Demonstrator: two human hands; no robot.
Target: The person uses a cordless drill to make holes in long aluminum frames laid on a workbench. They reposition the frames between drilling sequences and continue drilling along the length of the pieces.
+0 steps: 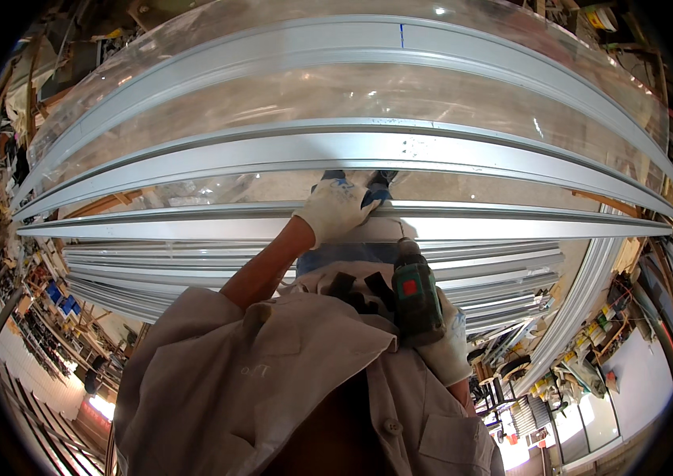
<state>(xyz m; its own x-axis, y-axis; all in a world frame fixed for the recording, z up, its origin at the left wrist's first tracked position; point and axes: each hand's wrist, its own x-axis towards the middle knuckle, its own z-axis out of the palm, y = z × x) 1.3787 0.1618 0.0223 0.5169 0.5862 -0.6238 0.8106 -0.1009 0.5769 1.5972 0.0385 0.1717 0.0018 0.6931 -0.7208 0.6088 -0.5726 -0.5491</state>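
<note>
My left hand (335,208), in a white glove with blue patches, is closed over the nearest silver aluminium profile (495,226), its fingertips partly hidden behind the far edge. A short dark line marks that profile just right of the hand. Close to my body on the right, my right hand (449,337), also gloved, holds a dark green power drill (417,297) with a red patch. The drill's nose points away from me toward the profile, apart from my left hand. Its handle and most of my right fingers are hidden behind the drill body.
Beyond lie a second long profile (321,151) and a third (273,44) with a blue mark, over clear plastic sheeting (249,99). Wooden supports (606,203) sit under the profile ends. Several more profiles (122,266) are stacked nearer me. Cluttered shelves and tools line both sides.
</note>
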